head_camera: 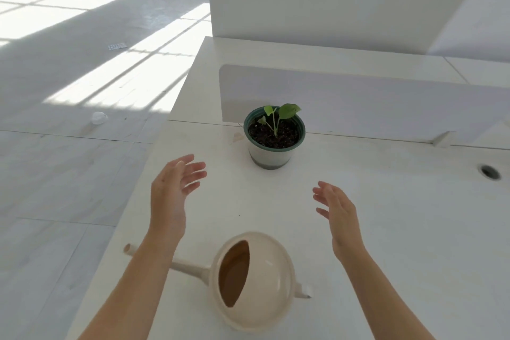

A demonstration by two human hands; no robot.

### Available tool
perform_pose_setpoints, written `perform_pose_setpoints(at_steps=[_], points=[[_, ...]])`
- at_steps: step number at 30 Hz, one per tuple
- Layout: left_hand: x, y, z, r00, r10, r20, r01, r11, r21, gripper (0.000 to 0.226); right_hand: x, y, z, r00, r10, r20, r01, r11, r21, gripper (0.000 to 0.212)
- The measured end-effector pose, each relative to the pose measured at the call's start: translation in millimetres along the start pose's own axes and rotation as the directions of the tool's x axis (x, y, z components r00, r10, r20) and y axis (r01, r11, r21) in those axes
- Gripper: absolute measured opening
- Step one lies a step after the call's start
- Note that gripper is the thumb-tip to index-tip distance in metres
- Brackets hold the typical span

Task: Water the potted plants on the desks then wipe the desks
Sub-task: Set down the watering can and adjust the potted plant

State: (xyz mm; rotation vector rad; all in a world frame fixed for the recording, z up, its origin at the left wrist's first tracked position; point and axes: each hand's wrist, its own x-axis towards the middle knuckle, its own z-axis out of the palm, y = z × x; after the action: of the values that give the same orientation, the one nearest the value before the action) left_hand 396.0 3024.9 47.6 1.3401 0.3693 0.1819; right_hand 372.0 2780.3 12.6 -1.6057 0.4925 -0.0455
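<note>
Above the desk [386, 215], my left hand [172, 192] and right hand [338, 211] hover, fingers spread, between watering can [256, 281] and potted plant [274, 135].

Both hands empty, fingers spread: left hand [176, 188], right hand [335, 210] above white desk [400, 229]. Potted plant [274, 135] ahead; cream watering can [251, 279] near edge.
</note>
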Motion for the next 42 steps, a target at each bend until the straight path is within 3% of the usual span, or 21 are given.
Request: perform_pose_setpoints(at_steps=[9,15,19,23,36,42], points=[[-81,-37,-89,0.962,0.059,-0.266,-0.07,0.997,-0.032,0.03,-95,48,-10,0.995,-0.032,0.099,0.052,0.978,-0.203,0.023],[-95,-71,-112,0.895,-0.047,-0.444,0.035,0.999,-0.036,0.024,-119,87,-8,0.99,0.003,0.142,0.044,0.944,-0.328,0.019],[-85,-79,-111,0.95,-0.202,-0.239,0.181,0.977,-0.109,0.027,-119,95,-3,0.989,-0.021,0.146,0.073,0.927,-0.367,0.02],[-81,-74,-100,0.979,-0.197,-0.043,0.191,0.975,-0.111,0.016,-118,98,0,0.989,-0.045,0.143,0.098,0.916,-0.39,0.016],[-73,-73,-100,0.983,-0.15,0.104,0.164,0.976,-0.146,0.019,-124,88,-2,0.992,-0.054,0.114,0.096,0.91,-0.403,0.023],[-69,-55,-74,0.958,-0.114,0.264,0.148,0.983,-0.111,0.02,-160,75,-21,0.997,-0.069,-0.024,0.056,0.935,-0.35,0.022]])
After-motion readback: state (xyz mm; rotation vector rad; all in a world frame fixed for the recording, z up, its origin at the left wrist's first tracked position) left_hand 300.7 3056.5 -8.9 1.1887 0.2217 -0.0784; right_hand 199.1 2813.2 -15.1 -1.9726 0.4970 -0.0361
